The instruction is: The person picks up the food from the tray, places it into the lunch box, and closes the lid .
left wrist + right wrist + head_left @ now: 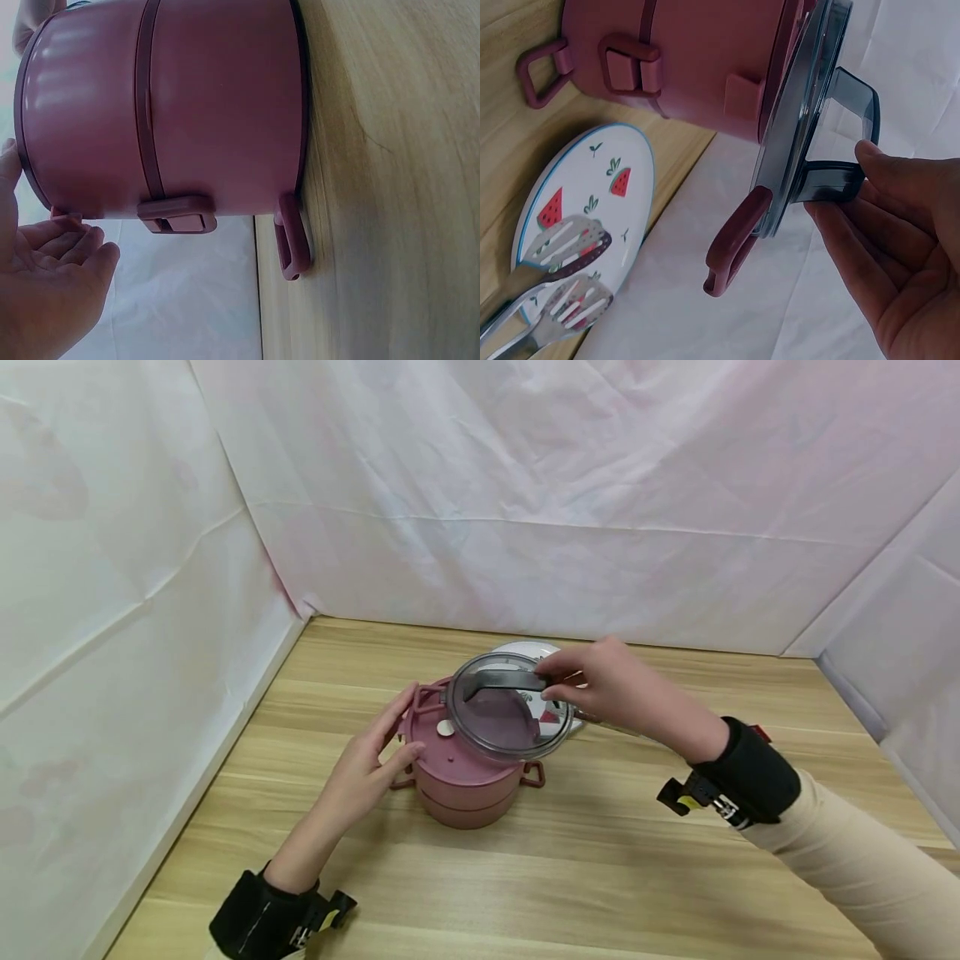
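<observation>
A pink pot [467, 793] with side handles and clasps stands on the table; its flat pink top [438, 758] carries a small whitish disc [446, 727]. At its left edge is my left hand [367, 768], thumb over the rim and the other fingers extended along the side. The left wrist view shows those fingers beside the upper clasp [67, 217]. With thumb and fingers, my right hand [600, 685] pinches the grey handle [829, 180] of a clear glass lid [495, 722]. This lid is tilted over the pot's top, pink side handles [735, 244] on its rim.
Behind the pot lies a white plate [566, 169] with watermelon prints, partly hidden in the head view. Two slotted turners [570, 240] lie across it. White cloth walls [525, 568] enclose the wooden table [600, 877] at the back and sides.
</observation>
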Available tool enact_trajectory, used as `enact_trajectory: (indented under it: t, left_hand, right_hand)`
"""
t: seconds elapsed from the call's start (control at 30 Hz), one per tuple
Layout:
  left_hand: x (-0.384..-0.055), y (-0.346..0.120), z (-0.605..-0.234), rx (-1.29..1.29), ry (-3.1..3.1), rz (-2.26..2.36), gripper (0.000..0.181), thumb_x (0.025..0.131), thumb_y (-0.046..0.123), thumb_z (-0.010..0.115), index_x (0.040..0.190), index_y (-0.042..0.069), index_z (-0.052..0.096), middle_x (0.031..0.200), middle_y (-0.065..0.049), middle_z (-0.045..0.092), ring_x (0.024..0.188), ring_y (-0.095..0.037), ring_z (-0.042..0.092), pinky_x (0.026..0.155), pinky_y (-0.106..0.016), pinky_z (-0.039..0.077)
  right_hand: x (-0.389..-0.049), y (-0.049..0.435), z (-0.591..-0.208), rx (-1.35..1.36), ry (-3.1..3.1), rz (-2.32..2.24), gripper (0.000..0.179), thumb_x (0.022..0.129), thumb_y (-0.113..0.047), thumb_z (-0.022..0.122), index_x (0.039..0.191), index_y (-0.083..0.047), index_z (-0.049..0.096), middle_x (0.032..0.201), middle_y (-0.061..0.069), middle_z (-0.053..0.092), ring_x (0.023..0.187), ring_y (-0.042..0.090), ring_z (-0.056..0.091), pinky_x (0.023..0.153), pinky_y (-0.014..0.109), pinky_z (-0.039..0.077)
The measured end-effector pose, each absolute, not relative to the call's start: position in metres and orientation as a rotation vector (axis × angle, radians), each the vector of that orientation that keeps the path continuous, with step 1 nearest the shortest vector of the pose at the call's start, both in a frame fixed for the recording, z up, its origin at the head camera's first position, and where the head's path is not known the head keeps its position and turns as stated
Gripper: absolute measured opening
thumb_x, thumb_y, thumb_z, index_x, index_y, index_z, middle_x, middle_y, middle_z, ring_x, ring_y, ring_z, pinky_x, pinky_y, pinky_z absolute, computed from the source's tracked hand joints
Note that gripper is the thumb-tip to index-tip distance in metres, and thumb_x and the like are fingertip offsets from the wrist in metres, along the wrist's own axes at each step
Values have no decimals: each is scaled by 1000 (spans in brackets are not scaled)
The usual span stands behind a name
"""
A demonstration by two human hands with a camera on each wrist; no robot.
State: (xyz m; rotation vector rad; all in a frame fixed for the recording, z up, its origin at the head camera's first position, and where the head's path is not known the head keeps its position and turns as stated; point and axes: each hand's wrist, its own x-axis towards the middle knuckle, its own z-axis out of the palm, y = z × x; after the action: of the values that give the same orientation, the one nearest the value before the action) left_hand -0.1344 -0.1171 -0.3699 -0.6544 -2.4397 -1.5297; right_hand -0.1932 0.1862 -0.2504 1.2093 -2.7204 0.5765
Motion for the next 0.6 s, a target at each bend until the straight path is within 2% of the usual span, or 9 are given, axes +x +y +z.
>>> enact_trajectory:
  t: [0.17,0.4,0.47,0.6]
  left_hand:
    - [-134,-123,-372,-599,-2433,-1495,64,94,13,60,150,22,30,155,-7,32,138,-22,32,112,-52,32]
    - [-132,-131,-369,-529,-2336,-1480,53,93,6,60,143,14,45,146,-9,46,131,-21,42,107,-46,39]
    - [-131,-132,-368,-503,-2309,-1479,49,93,6,60,140,13,49,142,-8,51,128,-19,46,105,-41,42]
    - [-131,-134,-368,-467,-2268,-1472,42,94,11,60,135,11,55,136,-8,58,122,-14,52,100,-21,45]
  right_hand:
    - [-192,175,-252,1279,-2677,519,18,84,-14,73,102,-9,72,82,-1,73,64,6,60,56,31,53]
    - [-189,164,-252,1267,-2681,499,20,82,-18,75,101,-11,73,84,0,75,72,6,65,60,32,57]
    - [-187,162,-252,1266,-2681,489,20,82,-19,75,101,-11,73,84,-1,74,71,6,63,60,33,56]
    - [-185,158,-252,1282,-2663,471,20,83,-20,75,100,-11,73,83,-2,74,67,7,60,58,32,54]
